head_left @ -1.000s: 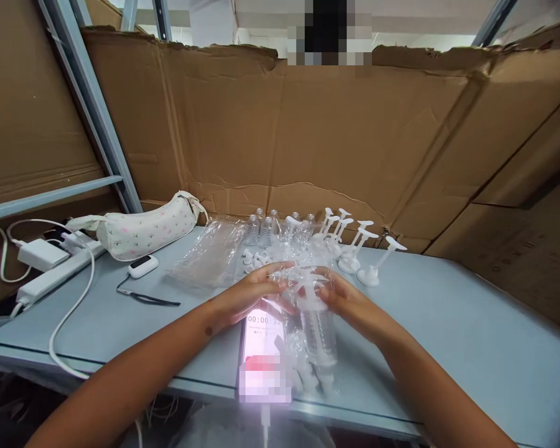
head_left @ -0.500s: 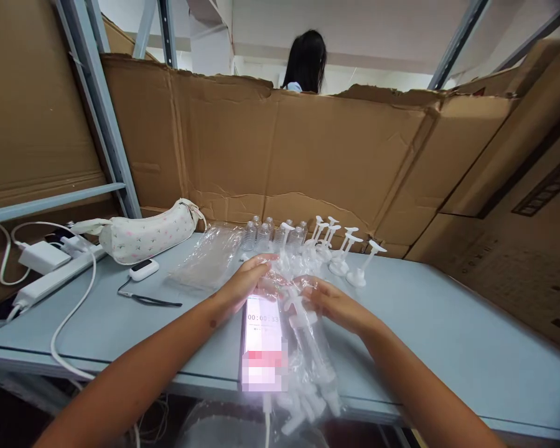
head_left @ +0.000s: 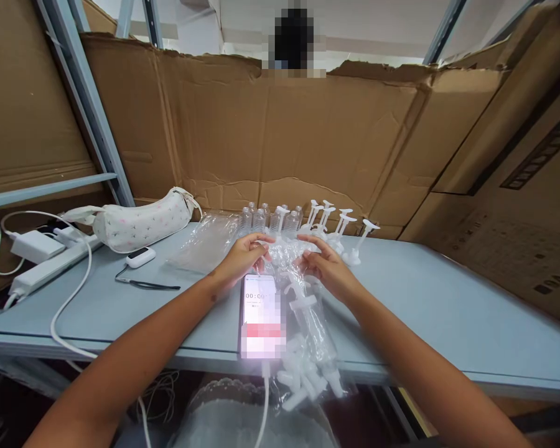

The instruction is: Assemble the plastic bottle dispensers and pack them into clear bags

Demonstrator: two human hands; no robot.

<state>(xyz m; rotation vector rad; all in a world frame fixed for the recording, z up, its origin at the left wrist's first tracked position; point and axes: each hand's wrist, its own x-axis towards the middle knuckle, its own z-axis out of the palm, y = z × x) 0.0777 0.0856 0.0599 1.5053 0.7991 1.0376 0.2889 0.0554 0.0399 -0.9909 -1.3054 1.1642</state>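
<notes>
A clear plastic bag of white plastic parts lies before me, its lower end hanging over the table's front edge. Its crinkled upper end is between my hands. My left hand pinches the left side of that end, just above a lit phone showing a timer. On the right side, the curled fingers of my right hand grip the same bag. Behind the hands stand several clear bottles and several white stands with slim stems and flat tops.
Flat clear plastic bags lie left of the bottles. Farther left are a white patterned pouch, a small white device with a strap and a power strip with cables. Cardboard walls the back; a person's head shows beyond.
My hands have moved slightly apart at the bag's upper end, with the fingers lifted a little. The whole view has shifted so the table things sit higher in the picture.
</notes>
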